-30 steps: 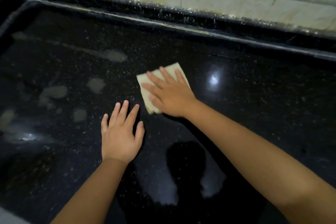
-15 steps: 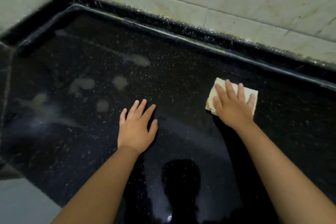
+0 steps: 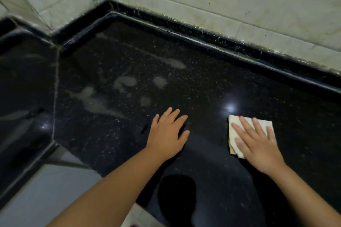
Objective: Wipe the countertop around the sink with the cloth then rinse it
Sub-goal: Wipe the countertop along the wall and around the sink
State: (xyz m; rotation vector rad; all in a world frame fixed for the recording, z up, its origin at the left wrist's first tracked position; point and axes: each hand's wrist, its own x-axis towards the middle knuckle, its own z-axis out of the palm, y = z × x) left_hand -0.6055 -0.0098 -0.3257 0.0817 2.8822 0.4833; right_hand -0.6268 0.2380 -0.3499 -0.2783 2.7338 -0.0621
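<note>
Wiping step in hand. My right hand (image 3: 258, 145) lies flat on the folded cloth (image 3: 233, 134), fingers straight and spread, pressing rather than gripping; the cloth sits on the black countertop (image 3: 203, 83) at about 4 o'clock of the view. My left hand (image 3: 167, 134) rests palm-down on bare stone at centre, fingers straight, holding nothing.

I judge the pale smears (image 3: 125, 82) at 10 o'clock from the left hand are the work left: keep the palm flat, press evenly, sweep in overlapping passes toward them and into the corner, brace with the left.

Count: one cloth, two hands, roughly five or six smears. No sink in view.
</note>
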